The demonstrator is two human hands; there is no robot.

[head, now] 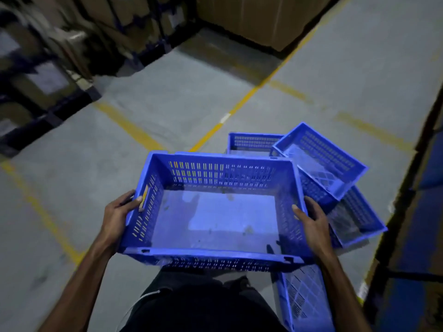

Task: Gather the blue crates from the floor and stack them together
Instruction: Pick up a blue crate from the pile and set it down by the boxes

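A person holds a large blue crate (215, 212) in front of the body, lifted off the grey floor (167, 111). The left hand (117, 213) grips its left end wall, thumb hooked at the handle slot; the right hand (311, 222) clasps the right end wall, thumb over the rim and inside. The hands are thus apart, one clamped on each end. The crate is open-topped, with slotted walls. Below its right corner, another blue crate (304, 300) lies near the person's feet. Beyond the right hand, a tilted crate (321, 161) rests across a lower crate (357, 221), with a further crate (251, 141) behind them. Yellow floor lines (239, 101) cross the concrete. Farthest off stand cardboard boxes (259, 17) and dark, blurred shelving (43, 75) at the left.
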